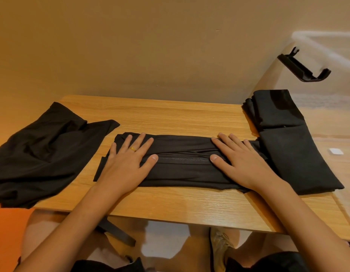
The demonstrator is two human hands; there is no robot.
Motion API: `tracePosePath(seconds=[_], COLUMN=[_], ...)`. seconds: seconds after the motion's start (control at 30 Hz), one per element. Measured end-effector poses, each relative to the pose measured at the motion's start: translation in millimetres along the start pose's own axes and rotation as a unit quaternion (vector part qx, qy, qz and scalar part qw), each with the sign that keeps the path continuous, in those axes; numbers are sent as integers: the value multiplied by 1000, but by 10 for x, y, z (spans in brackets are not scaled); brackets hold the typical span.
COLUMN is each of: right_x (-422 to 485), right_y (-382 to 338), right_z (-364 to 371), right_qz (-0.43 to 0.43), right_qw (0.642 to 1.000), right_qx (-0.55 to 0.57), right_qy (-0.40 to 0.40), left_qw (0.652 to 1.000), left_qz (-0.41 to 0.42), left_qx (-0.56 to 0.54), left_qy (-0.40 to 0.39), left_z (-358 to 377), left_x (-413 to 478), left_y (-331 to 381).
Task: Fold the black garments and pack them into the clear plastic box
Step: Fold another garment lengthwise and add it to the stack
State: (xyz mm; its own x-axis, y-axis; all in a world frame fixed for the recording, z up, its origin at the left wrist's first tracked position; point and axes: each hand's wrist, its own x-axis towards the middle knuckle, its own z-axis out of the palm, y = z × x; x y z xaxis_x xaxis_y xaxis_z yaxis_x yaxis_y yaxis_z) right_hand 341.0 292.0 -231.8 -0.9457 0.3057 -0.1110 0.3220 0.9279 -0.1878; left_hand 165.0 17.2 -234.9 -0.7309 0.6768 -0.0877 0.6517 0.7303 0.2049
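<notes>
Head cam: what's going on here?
A person is folding clothes at a wooden table. The left hand and right hand press flat on a black garment folded into a long strip in the middle of the table. An unfolded pile lies to the left. A folded stack lies on the right by the clear plastic box. I cannot tell whether it is inside the box.

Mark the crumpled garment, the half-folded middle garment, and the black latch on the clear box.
crumpled garment (48, 154), head view, middle of the heap.
half-folded middle garment (182, 170), head view, bare cloth at its centre.
black latch (296, 67), head view, middle of its bar.
</notes>
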Motion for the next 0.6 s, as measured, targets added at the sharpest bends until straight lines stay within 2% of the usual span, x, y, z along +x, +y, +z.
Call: tracePosePath(seconds=[0.1, 0.17, 0.3, 0.47, 0.6], right_x=[-11, -64, -309, -527, -493], right_y=[-15, -44, -190, -446, -410], right_z=[-16, -21, -47, 114, 196], right_qz=[-7, -17, 22, 109, 118], right_qw=[1000, 999, 994, 993, 993], right_qx=[6, 21, 39, 29, 3], right_qy=[3, 37, 97, 41, 27], left_qw=[1000, 1000, 995, 994, 995], left_qz=[1, 15, 94, 104, 86], left_qx=[-4, 4, 22, 23, 17], left_qy=[-8, -24, -11, -38, -41], left_z=[-37, -104, -270, -192, -127], left_x=[-25, -16, 99, 296, 296], left_y=[-25, -11, -5, -91, -140])
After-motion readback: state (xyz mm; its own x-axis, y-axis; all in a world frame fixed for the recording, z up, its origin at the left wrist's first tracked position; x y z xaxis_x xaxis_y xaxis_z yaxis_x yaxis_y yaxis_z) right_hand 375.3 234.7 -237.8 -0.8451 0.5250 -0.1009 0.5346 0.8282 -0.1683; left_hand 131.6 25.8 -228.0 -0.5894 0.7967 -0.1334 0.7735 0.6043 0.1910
